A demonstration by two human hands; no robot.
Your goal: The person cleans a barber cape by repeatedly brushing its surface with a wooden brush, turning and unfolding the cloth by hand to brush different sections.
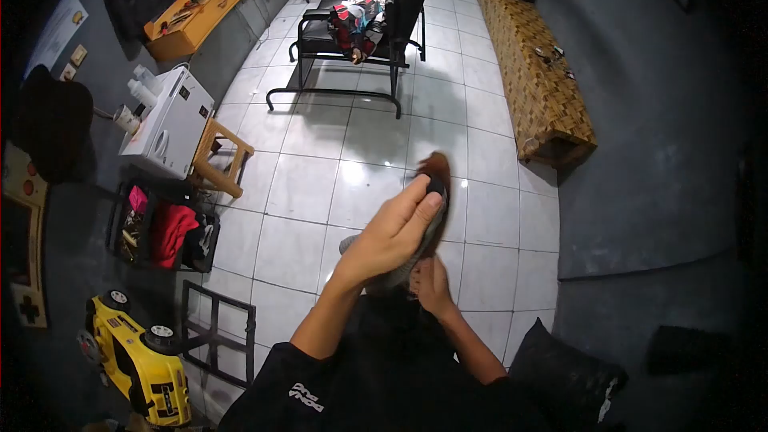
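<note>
In front of my body I hold up what looks like a shoe [441, 228], long and narrow, with a brown sole side and a dark upper; it is partly blurred. My left hand [392, 232] wraps round its dark upper part, thumb and fingers closed near the far end. Lower down, my right hand [433, 288] is closed at the near end, its fingers partly hidden. Grey textured material [346, 244] shows beside my left hand; whether it belongs to the shoe I cannot tell.
Ahead stands a black metal-framed chair [348, 52] with clothes on it. Along the right wall runs a woven bench [536, 72]. On the left are a white mini fridge [172, 124], a wooden stool [224, 164], a crate of clothes [144, 256] and a yellow toy car [136, 360].
</note>
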